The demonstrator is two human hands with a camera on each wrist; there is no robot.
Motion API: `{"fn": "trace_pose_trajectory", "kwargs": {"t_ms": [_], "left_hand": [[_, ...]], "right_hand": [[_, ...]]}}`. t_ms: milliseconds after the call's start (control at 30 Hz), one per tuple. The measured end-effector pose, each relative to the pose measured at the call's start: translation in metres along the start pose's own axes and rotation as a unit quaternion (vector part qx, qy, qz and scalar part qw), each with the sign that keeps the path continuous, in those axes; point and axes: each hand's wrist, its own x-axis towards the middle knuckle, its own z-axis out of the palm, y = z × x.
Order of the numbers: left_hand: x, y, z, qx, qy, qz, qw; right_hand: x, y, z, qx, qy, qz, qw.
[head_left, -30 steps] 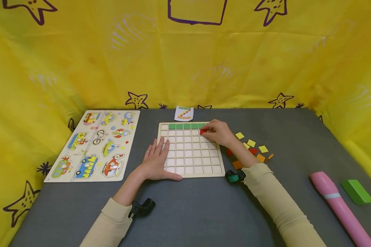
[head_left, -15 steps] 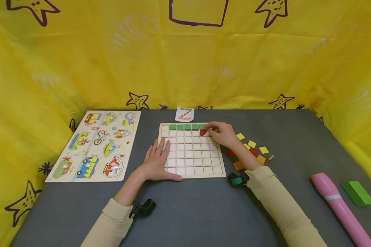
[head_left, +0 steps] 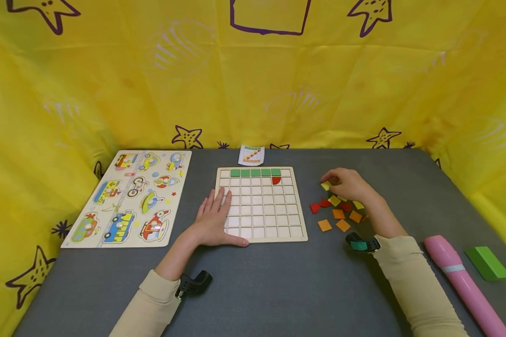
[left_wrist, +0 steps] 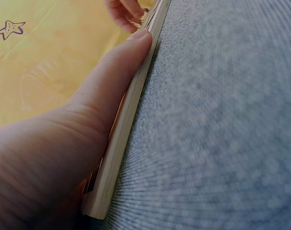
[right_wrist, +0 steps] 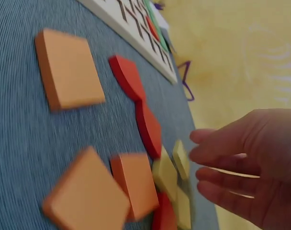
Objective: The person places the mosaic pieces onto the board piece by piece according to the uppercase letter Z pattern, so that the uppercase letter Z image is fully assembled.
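Observation:
My left hand [head_left: 212, 220] lies spread on the left side of a wooden grid board [head_left: 278, 241], its thumb along the near edge. In the left wrist view the thumb [left_wrist: 107, 72] presses on the board's rim [left_wrist: 121, 139]. A row of green square tiles [head_left: 255, 173] sits in the board's top row, and a red quarter-round tile [head_left: 276, 180] below its right end. My right hand [head_left: 349, 185] hovers with loosely bent fingers at a yellow square tile [head_left: 325, 186]. In the right wrist view a small gap separates its fingertips from the yellow tile [right_wrist: 181, 159].
Right of the board lie loose red tiles [head_left: 315, 208], orange tiles [head_left: 324, 225] and more yellow ones. A pattern card [head_left: 251, 155] stands behind the board. Left is a vehicle puzzle [head_left: 130, 201]; at right are a pink microphone-shaped object [head_left: 455, 271] and a green block [head_left: 487, 263].
My right hand let go of the red tile in the second row and moved right to the loose yellow tiles. My left hand stays on the board.

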Motion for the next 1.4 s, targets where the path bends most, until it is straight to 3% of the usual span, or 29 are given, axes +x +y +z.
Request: {"fn": "trace_pose_trajectory", "kwargs": {"t_ms": [333, 667, 867, 1133, 1400], "left_hand": [[0.000, -0.001, 0.000, 0.004, 0.000, 0.000, 1.0000], [-0.002, 0.002, -0.004, 0.008, 0.000, 0.000, 1.0000], [-0.001, 0.001, -0.002, 0.006, 0.000, 0.001, 1.0000], [0.001, -0.002, 0.000, 0.001, -0.003, 0.005, 1.0000], [0.000, -0.002, 0.000, -0.002, -0.006, 0.008, 0.9999]], "right_hand": [[-0.010, 0.005, 0.000, -0.016, -0.023, -0.034, 0.9990], [-0.001, 0.010, 0.011, -0.012, 0.042, -0.052, 0.9977], [0.004, 0.011, 0.017, -0.001, 0.070, -0.037, 0.9968], [0.022, -0.021, 0.025, 0.053, 0.077, -0.014, 0.9955], [0.051, -0.059, 0.047, 0.071, 0.063, -0.097, 0.9907]]}}
